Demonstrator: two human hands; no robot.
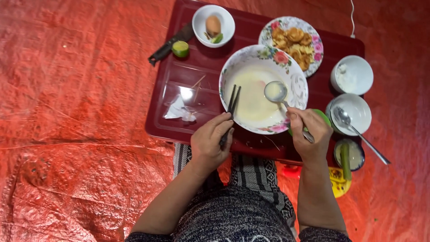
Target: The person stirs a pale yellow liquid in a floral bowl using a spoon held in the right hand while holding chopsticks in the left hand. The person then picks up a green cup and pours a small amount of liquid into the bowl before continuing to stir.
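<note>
Black chopsticks (232, 104) gripped in my left hand (209, 143); my right hand (311, 134) clasps the spoon (277, 92) over the floral bowl's (228, 74) three o'clock side.

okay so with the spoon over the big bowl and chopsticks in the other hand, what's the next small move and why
Probably dip the spoon in the right hand back into the pale broth: it sits level over the flowered bowl, which is still partly full, while the left hand holds the chopsticks in it.

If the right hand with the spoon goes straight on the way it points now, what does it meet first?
The right hand points its spoon up and left over the large floral bowl. Going on, it would probably meet the pale broth first, then the far rim; the spoon's height is unclear.
</note>
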